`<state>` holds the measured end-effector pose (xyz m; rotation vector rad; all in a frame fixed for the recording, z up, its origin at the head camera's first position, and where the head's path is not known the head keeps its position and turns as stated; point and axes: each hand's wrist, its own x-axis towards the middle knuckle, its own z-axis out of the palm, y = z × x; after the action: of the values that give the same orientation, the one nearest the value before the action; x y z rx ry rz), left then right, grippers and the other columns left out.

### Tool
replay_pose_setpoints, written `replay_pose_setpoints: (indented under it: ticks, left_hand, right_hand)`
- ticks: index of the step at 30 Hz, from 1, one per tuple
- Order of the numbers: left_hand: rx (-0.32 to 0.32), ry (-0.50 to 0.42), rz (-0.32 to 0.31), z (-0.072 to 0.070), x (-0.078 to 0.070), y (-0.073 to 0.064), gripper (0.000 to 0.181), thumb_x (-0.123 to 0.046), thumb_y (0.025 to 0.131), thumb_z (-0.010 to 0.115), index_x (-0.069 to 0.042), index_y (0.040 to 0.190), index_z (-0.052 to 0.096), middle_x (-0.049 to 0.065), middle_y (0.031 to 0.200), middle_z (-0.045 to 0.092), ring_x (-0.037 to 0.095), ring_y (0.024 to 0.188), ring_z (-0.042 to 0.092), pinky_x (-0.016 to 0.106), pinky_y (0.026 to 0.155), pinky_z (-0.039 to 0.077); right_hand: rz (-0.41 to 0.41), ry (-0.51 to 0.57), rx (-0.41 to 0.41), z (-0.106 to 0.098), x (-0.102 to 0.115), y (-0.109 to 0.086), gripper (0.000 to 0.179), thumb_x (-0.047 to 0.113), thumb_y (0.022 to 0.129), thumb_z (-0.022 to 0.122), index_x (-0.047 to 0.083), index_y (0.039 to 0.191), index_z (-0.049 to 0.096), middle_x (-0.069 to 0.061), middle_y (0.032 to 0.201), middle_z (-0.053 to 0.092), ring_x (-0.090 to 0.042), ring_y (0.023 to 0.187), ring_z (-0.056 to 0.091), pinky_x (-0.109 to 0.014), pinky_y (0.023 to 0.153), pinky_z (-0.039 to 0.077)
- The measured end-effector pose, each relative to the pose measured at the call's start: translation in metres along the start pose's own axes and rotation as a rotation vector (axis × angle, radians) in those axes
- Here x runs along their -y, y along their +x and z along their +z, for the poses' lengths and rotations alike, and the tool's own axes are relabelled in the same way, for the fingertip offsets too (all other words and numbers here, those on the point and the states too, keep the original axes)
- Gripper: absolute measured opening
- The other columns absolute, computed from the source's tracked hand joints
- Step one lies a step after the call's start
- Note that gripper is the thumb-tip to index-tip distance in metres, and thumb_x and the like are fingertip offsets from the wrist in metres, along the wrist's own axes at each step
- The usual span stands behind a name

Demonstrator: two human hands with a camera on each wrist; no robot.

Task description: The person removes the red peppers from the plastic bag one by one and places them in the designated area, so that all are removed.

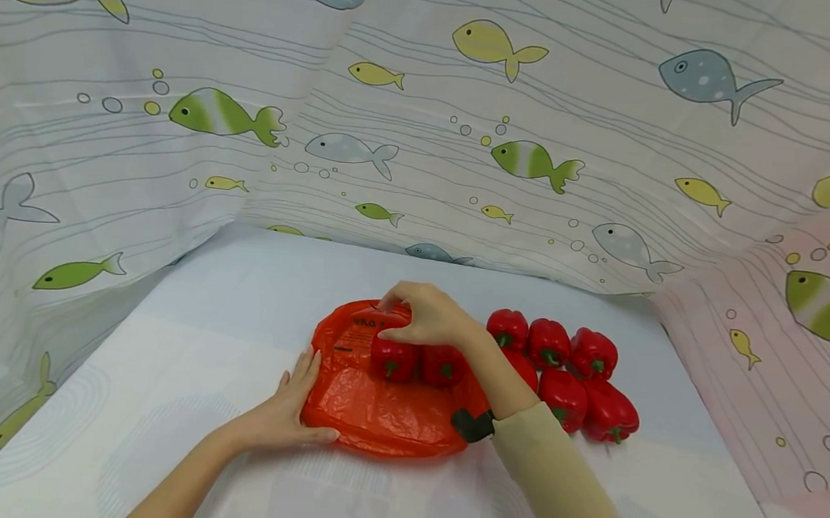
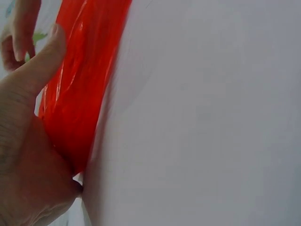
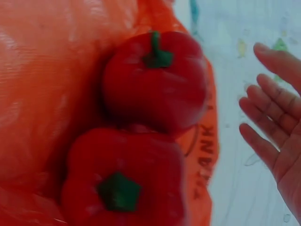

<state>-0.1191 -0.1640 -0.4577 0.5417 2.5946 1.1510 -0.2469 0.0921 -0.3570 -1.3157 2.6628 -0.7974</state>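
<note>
An orange-red plastic bag [image 1: 391, 408] lies spread on the table with its mouth open. My left hand [image 1: 287, 417] rests against its left rim, fingers along the outer side and thumb by the near edge. In the left wrist view that hand [image 2: 28, 108] lies against the red plastic. Two red bell peppers [image 1: 392, 361] with green stems sit side by side inside the bag. Over the bag's far part reaches my right hand [image 1: 429, 311], fingers bent downward. The right wrist view shows this hand [image 3: 282, 132] with spread fingers, holding nothing, apart from both peppers [image 3: 155, 89].
Several more red bell peppers [image 1: 563, 399] are grouped on the white table [image 1: 241, 304], to the right of the bag. A fish-patterned curtain [image 1: 423, 133] hangs behind the table and along both sides. A black strap [image 1: 472, 425] is around my right forearm.
</note>
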Motion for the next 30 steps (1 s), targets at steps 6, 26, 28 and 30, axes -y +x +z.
replay_pose_setpoints:
  ticks: [6,26,28,30]
  left_hand:
    - [0.002,0.003,0.001,0.000,0.000,0.000,0.123,-0.047,0.077,0.077,0.008,0.149,-0.006,0.027,0.155,-0.016,0.044,0.142,-0.012,0.062,0.110,-0.008]
    - [-0.001,0.017,0.022,0.002,0.001,0.001,0.122,-0.047,0.077,0.076,0.008,0.149,-0.005,0.026,0.155,-0.016,0.043,0.142,-0.012,0.063,0.110,-0.008]
    - [-0.003,0.017,0.021,0.002,0.001,0.001,0.122,-0.048,0.077,0.076,0.008,0.149,-0.005,0.027,0.155,-0.016,0.043,0.143,-0.012,0.063,0.110,-0.008]
    - [-0.007,0.018,0.020,0.001,0.001,0.001,0.122,-0.048,0.077,0.076,0.008,0.149,-0.005,0.027,0.155,-0.016,0.043,0.143,-0.012,0.063,0.110,-0.008]
  right_hand:
    - [0.099,-0.175,0.080,0.019,-0.007,0.004,0.047,0.046,0.082,0.073,0.013,0.116,0.067,0.005,0.107,0.065,-0.013,0.096,0.060,-0.031,0.084,0.052]
    - [0.215,-0.203,0.227,0.048,-0.003,0.004,0.080,0.068,0.078,0.063,0.013,0.135,0.055,0.001,0.133,0.057,-0.017,0.120,0.053,-0.039,0.100,0.045]
    - [0.221,-0.221,0.247,0.048,0.002,0.003,0.083,0.068,0.078,0.063,0.013,0.138,0.052,0.000,0.138,0.054,-0.018,0.125,0.050,-0.041,0.103,0.042]
    - [0.227,-0.237,0.264,0.048,0.005,0.002,0.085,0.069,0.077,0.063,0.014,0.140,0.049,0.000,0.141,0.051,-0.018,0.129,0.047,-0.043,0.104,0.041]
